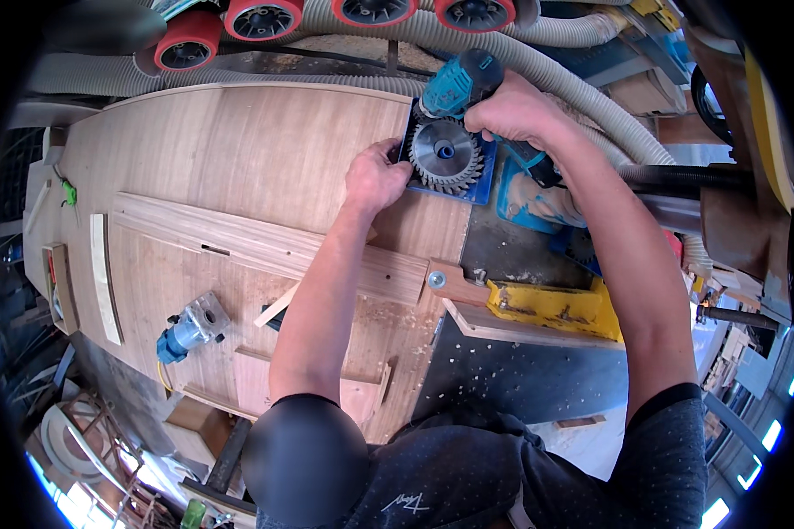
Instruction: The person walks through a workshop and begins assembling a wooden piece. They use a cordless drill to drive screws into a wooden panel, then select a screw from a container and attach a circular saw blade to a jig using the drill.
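Observation:
My right hand [513,113] grips the body of a teal hand router [457,84] lying on its side near the far edge of a wooden work table [238,150]. Its blue square base plate [476,187] faces me, with a toothed round cutter blade [445,154] at its middle. My left hand [375,176] pinches the left edge of the base plate next to the blade.
A second small blue router [190,328] lies at the table's near left. A long wooden board [265,247] crosses the table, with a yellow metal fixture [551,309] at its right. Ribbed dust hoses [538,70] and red rollers [265,18] run behind.

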`<state>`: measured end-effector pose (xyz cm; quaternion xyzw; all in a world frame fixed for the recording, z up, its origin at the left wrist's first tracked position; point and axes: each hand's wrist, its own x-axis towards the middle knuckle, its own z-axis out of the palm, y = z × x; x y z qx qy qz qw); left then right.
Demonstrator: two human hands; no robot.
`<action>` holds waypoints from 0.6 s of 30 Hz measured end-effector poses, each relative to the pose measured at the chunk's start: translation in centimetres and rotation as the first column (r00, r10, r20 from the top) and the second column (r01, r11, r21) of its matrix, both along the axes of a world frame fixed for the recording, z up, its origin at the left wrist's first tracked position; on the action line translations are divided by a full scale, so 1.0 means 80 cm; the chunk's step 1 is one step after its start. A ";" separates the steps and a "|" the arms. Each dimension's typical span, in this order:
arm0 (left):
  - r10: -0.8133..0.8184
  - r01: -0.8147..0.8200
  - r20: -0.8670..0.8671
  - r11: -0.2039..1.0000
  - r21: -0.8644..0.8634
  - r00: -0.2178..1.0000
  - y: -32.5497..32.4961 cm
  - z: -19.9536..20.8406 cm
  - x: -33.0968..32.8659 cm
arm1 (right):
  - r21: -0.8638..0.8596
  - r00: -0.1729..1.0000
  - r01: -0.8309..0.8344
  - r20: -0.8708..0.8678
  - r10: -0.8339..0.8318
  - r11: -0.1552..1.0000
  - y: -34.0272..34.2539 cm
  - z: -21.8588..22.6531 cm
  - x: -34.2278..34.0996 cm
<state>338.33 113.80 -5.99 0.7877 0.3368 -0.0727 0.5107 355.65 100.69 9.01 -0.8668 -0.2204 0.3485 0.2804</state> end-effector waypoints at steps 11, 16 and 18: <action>0.005 -0.002 0.044 0.998 -0.060 0.999 0.005 -0.015 -0.004 | -0.010 0.999 0.049 0.022 -0.048 0.999 -0.018 0.038 -0.016; 0.266 -0.092 0.258 0.840 -0.534 0.929 0.031 -0.012 -0.027 | 0.077 0.998 0.057 -0.011 -0.057 0.995 -0.031 0.068 -0.038; 0.363 -0.153 0.314 0.832 -0.533 0.877 0.031 -0.011 -0.029 | 0.122 0.995 0.080 -0.074 -0.071 0.989 -0.042 0.083 -0.049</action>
